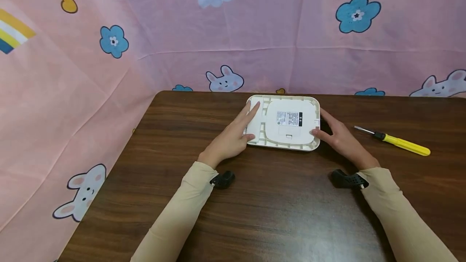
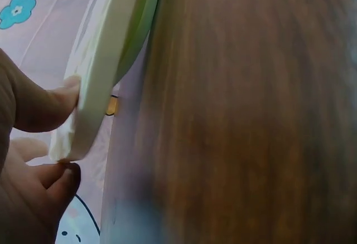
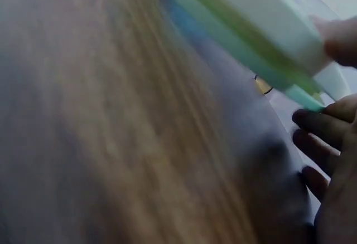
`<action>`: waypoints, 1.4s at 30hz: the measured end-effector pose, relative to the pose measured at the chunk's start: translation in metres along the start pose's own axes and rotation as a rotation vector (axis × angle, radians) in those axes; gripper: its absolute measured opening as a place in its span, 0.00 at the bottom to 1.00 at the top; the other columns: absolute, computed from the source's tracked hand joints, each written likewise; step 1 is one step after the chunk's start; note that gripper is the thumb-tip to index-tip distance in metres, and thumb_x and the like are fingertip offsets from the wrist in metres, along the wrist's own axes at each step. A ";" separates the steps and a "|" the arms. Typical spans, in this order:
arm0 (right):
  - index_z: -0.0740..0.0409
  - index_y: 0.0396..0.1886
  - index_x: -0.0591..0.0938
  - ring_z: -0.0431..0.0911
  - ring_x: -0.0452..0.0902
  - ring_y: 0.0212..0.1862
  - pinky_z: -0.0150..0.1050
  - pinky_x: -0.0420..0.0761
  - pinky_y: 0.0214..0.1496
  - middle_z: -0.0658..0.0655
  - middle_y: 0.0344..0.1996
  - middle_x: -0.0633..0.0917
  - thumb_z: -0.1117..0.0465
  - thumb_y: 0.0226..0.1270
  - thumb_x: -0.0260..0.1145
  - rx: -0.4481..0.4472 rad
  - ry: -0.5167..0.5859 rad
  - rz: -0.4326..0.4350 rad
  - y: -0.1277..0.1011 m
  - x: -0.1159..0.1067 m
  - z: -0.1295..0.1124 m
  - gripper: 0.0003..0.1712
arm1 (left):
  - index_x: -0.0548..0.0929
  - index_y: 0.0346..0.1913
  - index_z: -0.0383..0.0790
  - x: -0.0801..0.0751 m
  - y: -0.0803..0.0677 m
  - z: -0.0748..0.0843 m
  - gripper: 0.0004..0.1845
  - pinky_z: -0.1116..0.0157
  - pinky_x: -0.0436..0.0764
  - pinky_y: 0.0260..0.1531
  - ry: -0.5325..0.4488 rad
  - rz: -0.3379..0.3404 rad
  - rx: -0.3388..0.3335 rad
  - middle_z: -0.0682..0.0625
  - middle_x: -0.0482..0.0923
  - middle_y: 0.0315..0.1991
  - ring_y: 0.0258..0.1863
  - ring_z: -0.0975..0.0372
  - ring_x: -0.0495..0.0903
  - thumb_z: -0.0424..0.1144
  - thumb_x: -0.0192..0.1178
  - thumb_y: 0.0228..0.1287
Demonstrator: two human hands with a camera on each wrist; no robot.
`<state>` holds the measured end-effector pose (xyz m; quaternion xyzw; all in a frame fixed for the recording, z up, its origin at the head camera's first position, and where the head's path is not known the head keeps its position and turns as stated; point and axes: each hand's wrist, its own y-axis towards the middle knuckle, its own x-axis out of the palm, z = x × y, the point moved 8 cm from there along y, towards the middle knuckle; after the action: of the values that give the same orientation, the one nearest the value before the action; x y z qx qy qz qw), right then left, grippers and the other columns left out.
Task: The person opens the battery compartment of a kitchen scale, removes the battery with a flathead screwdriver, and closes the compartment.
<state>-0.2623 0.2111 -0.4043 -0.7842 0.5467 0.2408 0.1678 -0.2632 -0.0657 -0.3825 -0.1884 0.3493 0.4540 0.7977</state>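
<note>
Brown wood-grain table (image 1: 276,213), pink cartoon cloth behind. White device (image 1: 284,122), underside up, label showing, near far edge. Left hand (image 1: 233,136) and right hand (image 1: 338,136) clasp its opposite edges, thumbs on top, steadying it. Yellow screwdriver (image 1: 398,142) idle, right.

Matt white plastic casing (image 1: 284,122) — wood-grain table (image 1: 255,213)

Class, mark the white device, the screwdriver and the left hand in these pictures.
White device (image 1: 289,122): head view, on its label.
Screwdriver (image 1: 404,144): head view, on its yellow handle.
Left hand (image 1: 229,138): head view, on the back of the hand.
</note>
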 end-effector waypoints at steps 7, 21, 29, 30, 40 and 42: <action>0.54 0.89 0.43 0.68 0.40 0.86 0.76 0.45 0.80 0.67 0.86 0.48 0.53 0.81 0.62 -0.033 -0.098 -0.008 0.000 0.000 -0.002 0.50 | 0.50 0.84 0.73 0.003 -0.001 0.002 0.42 0.48 0.69 0.77 0.048 -0.033 0.007 0.55 0.34 0.89 0.85 0.52 0.54 0.38 0.58 0.80; 0.55 0.76 0.76 0.67 0.58 0.82 0.74 0.55 0.77 0.66 0.80 0.68 0.55 0.76 0.67 -0.328 -0.406 0.058 0.006 0.030 -0.059 0.32 | 0.56 0.85 0.52 0.014 -0.004 0.004 0.34 0.53 0.43 0.86 0.257 -0.168 0.080 0.53 0.40 0.89 0.88 0.59 0.33 0.53 0.51 0.84; 0.51 0.68 0.85 0.67 0.69 0.76 0.70 0.67 0.75 0.66 0.74 0.76 0.55 0.74 0.72 -0.276 -0.532 0.046 0.005 0.037 -0.075 0.25 | 0.57 0.85 0.55 0.013 -0.003 0.007 0.34 0.51 0.46 0.86 0.251 -0.174 0.063 0.55 0.41 0.88 0.88 0.61 0.33 0.54 0.52 0.83; 0.51 0.67 0.85 0.67 0.70 0.75 0.69 0.68 0.74 0.66 0.74 0.77 0.55 0.73 0.72 -0.278 -0.531 0.047 0.004 0.036 -0.076 0.24 | 0.57 0.85 0.55 0.013 -0.003 0.007 0.34 0.51 0.47 0.86 0.252 -0.176 0.063 0.55 0.41 0.88 0.88 0.61 0.33 0.54 0.53 0.83; 0.48 0.65 0.87 0.62 0.79 0.70 0.63 0.83 0.59 0.63 0.70 0.81 0.56 0.71 0.73 -0.277 -0.637 0.095 0.003 0.037 -0.080 0.23 | 0.58 0.85 0.55 0.015 -0.003 0.008 0.34 0.50 0.48 0.86 0.251 -0.174 0.060 0.55 0.42 0.88 0.88 0.61 0.34 0.53 0.54 0.82; 0.47 0.64 0.88 0.61 0.79 0.70 0.63 0.85 0.54 0.62 0.70 0.81 0.56 0.71 0.73 -0.267 -0.659 0.103 0.003 0.037 -0.083 0.22 | 0.58 0.85 0.55 0.015 -0.003 0.008 0.34 0.50 0.48 0.86 0.253 -0.169 0.056 0.56 0.43 0.88 0.88 0.61 0.34 0.53 0.54 0.82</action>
<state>-0.2383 0.1382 -0.3567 -0.6509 0.4656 0.5582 0.2188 -0.2530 -0.0536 -0.3877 -0.2504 0.4424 0.3479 0.7878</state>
